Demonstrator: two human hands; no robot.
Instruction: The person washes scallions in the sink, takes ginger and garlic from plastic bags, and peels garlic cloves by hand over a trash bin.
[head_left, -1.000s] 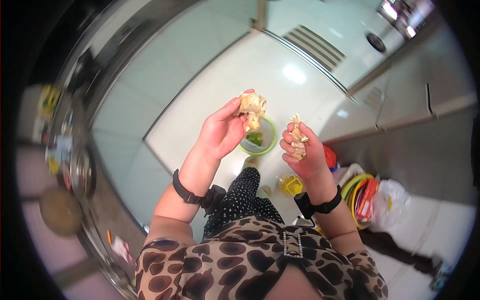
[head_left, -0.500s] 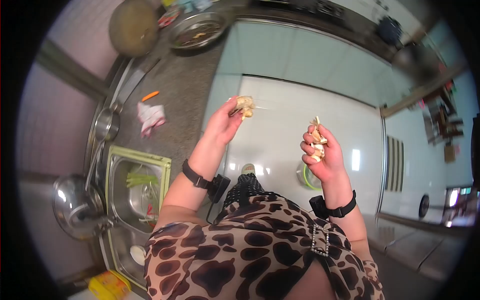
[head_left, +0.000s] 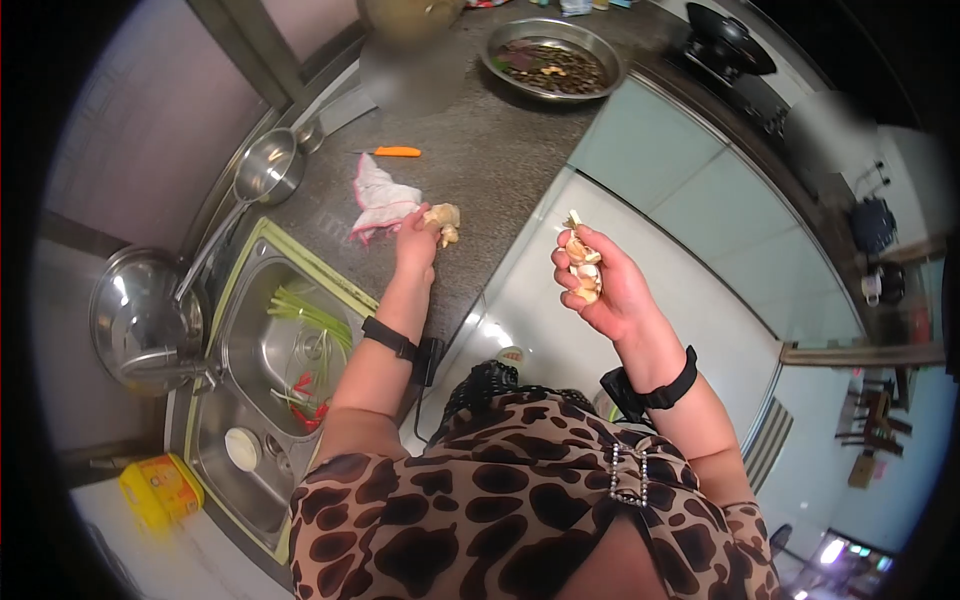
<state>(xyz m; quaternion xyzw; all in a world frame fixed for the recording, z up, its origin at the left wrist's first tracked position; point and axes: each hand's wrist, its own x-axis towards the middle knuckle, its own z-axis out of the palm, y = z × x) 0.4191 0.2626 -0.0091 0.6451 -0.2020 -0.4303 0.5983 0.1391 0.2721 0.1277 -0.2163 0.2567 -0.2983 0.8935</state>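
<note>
My left hand (head_left: 413, 245) is closed around a knobby piece of ginger (head_left: 443, 218), held at the grey countertop (head_left: 480, 170). Whether the ginger touches the counter I cannot tell. Just beside that hand lies a crumpled white cloth with a pink edge (head_left: 378, 190). An orange-handled tool (head_left: 398, 152), perhaps a small knife, rests beyond the cloth. Over the floor to the right, my right hand (head_left: 622, 290) has its fingers wrapped round garlic (head_left: 583, 268), with cloves and a stem end showing.
At the left, the sink (head_left: 240, 330) holds green stalks (head_left: 310, 310), red peppers (head_left: 310, 405) and a white round item (head_left: 242, 449). A metal basin (head_left: 490, 70) of small dark pieces stands at the back. A saucepan (head_left: 268, 165) and a wok (head_left: 735, 40) are farther off.
The view has turned to the right. My left hand has carried the ginger from above the floor to the counter beside the cloth. My right hand still grips the garlic.
</note>
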